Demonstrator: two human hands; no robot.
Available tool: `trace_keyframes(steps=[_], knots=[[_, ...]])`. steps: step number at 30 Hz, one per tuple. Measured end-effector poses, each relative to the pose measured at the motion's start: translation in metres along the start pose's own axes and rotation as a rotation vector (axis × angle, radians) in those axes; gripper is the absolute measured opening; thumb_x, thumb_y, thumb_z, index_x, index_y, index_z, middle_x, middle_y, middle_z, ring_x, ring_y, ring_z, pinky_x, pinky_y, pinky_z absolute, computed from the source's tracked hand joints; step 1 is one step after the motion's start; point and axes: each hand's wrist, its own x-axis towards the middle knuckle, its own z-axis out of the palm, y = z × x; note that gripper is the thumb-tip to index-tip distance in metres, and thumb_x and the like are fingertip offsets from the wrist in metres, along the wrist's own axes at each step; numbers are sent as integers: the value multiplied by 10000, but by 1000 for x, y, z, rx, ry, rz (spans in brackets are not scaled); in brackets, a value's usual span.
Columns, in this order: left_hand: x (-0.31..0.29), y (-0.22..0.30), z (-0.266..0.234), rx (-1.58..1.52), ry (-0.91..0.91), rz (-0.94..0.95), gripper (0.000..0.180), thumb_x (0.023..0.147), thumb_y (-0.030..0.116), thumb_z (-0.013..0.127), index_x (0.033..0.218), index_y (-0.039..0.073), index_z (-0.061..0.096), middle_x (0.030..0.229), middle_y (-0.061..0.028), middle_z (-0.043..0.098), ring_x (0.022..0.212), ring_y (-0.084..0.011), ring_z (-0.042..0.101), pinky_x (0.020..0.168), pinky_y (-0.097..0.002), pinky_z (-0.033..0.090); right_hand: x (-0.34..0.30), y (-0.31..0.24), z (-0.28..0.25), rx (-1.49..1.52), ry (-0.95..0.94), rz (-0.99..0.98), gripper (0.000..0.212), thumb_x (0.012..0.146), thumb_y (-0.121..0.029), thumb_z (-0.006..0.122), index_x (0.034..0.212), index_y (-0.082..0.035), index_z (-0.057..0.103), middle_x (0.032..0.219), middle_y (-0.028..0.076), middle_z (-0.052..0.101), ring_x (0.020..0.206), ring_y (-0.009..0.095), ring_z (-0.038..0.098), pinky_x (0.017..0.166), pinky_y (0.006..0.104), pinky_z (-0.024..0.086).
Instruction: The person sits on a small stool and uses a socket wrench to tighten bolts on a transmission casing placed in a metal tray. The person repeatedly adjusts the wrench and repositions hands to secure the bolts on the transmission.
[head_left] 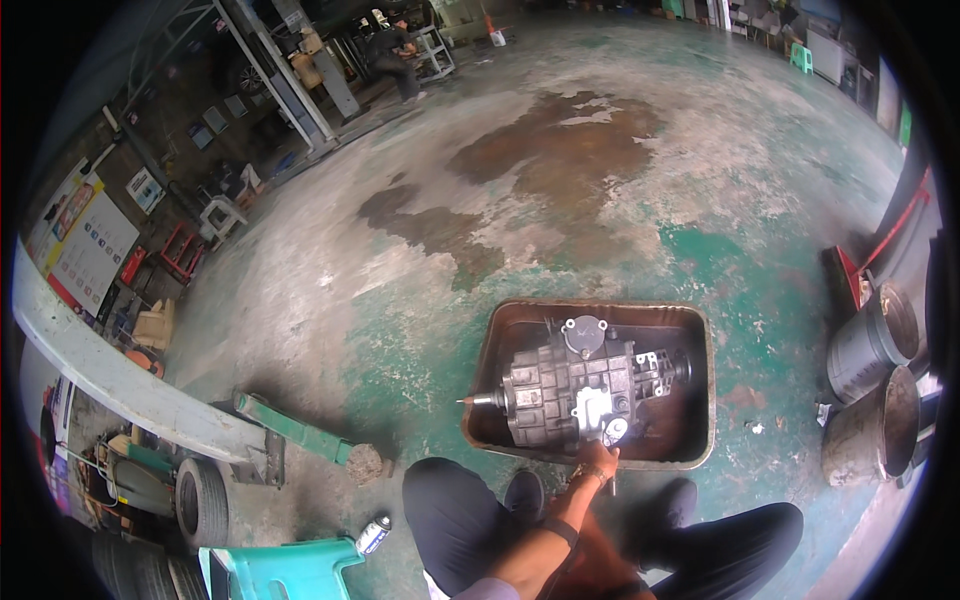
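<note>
A grey metal gearbox (545,390) lies on its side in a rust-brown rectangular tray (712,400) on the floor. Its shaft points left, and a round cover (585,335) faces up on its far side. My left hand (599,457) is closed at the gearbox's near side, beside a round silver part (615,428). A thin pale rod end shows below the fingers; I cannot make out what they grip. A dark band crosses my left forearm. My right forearm (595,560) is blurred and partly behind the left one; the right hand's fingers are hidden.
A spray can (374,535) stands by a green plastic stool (280,570) at lower left. A green lift arm (295,425) reaches across the floor nearby. Two grimy buckets (870,430) stand to the right. Wet brown patches mark the floor ahead; a person (392,58) is far off.
</note>
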Motion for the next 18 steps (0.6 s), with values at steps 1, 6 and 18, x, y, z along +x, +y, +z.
trace_keyframes(steps=[1, 6, 18], knots=[[1, 0, 3, 11, -7, -4, 406, 786, 352, 646, 965, -12, 660, 979, -246, 638, 943, -373, 617, 854, -425, 486, 1, 3, 2, 133, -17, 10, 301, 911, -299, 443, 1055, -72, 579, 1006, 154, 608, 841, 308, 626, 722, 417, 508], [6, 0, 12, 68, 6, -8, 401, 808, 372, 599, 931, -1, 680, 926, -233, 652, 907, -358, 632, 822, -427, 495, -1, 14, -4, 590, -9, -13, 302, 918, -295, 432, 1063, -70, 574, 1007, 151, 607, 849, 300, 621, 730, 412, 506], [-13, 23, 20, -156, 321, 55, 590, 785, 278, 646, 1237, -58, 469, 1309, -329, 396, 1154, -433, 462, 1015, -446, 339, -8, 25, -49, 1110, -187, -463, 344, 953, -312, 371, 1125, -60, 530, 1036, 135, 587, 925, 259, 563, 814, 390, 478]])
